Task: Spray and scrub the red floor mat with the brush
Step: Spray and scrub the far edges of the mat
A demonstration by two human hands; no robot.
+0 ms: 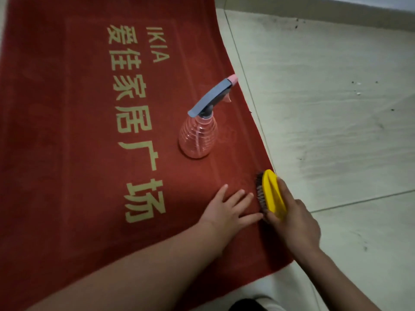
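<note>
Two hands counted, both low and right of centre. Starting at the left, found the red floor mat [67,131] spread flat over most of the view, with a right edge slanting against pale tile. Read gold lettering [134,122] down its middle: Chinese characters beside the word IKIA. Spotted a clear spray bottle [198,135] standing upright on the mat near that right edge, grey trigger head and pink nozzle tip aimed up and to the right. Stood untouched, apart from both hands. Below it, saw the left hand [224,212] lying palm down on the mat, fingers straight and spread, grasping nothing, thumb tip right up by the bristles. Could not tell whether touching. Next over, noted the brush [272,194], yellow-backed with dark bristles, tilted at the mat's right border, bristles turned left and down onto the pile. Saw the right hand [296,223] wrapped around the yellow back, fingers curled over it in a firm clasp. Furthest right, took in the tiled floor [336,108], pale, streaked and dotted with dark specks.
</note>
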